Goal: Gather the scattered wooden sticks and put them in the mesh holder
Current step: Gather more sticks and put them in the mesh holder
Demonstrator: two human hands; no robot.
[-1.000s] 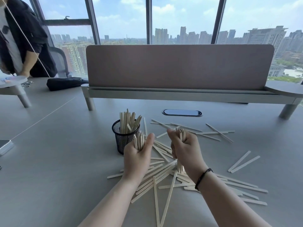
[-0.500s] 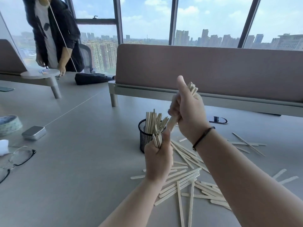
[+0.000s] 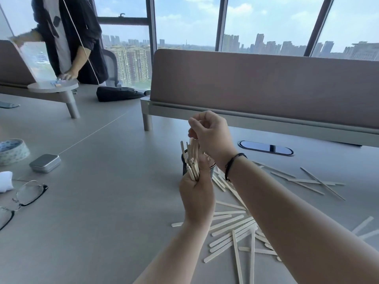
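Observation:
The black mesh holder stands on the grey table, mostly hidden behind my hands. My left hand grips a bundle of wooden sticks upright, right in front of the holder. Directly above the holder, my right hand has its fingers curled around the tops of another bunch of sticks that point down into it. Many loose sticks lie scattered on the table below and to the right of the holder, and a few more sticks lie farther right.
Glasses, a metal tin, a tape roll and a white cloth lie at the left. A desk divider and a cable port are behind the holder. A person stands far left near a black bag.
My right hand lifted its bundle from the pile, raised it high, then brought it down over the holder. My left hand moved its bundle up against the holder's front.

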